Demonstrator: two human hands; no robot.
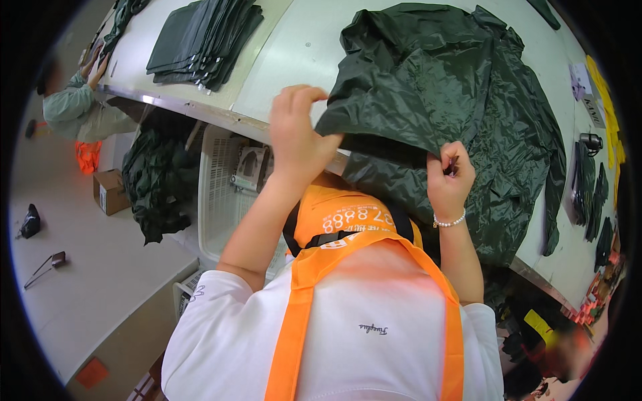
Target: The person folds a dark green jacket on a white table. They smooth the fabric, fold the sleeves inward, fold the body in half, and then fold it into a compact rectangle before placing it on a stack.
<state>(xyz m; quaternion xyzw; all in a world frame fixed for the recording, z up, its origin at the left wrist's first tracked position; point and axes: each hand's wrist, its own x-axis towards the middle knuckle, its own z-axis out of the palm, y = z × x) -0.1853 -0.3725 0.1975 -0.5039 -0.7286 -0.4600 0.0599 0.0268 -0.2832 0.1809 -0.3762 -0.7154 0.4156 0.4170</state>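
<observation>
A dark green, shiny rain jacket (pixel 428 87) lies spread over the white table, and its lower edge hangs past the front side toward me. My right hand (pixel 451 175) pinches the hem and lifts it, so a dark gap shows beneath the cloth. At the jacket's left corner, my left hand (pixel 297 134) is raised with thumb and fingers apart. Its fingertips are close to the cloth and slightly blurred; whether they touch it I cannot make out.
A stack of folded dark green garments (pixel 204 43) sits on the table (pixel 287 63) at the far left. Below stand a white plastic basket (pixel 212 180), a heap of green cloth (pixel 157 177) and a cardboard box (pixel 110 190). Another person (pixel 70 103) works at the far left.
</observation>
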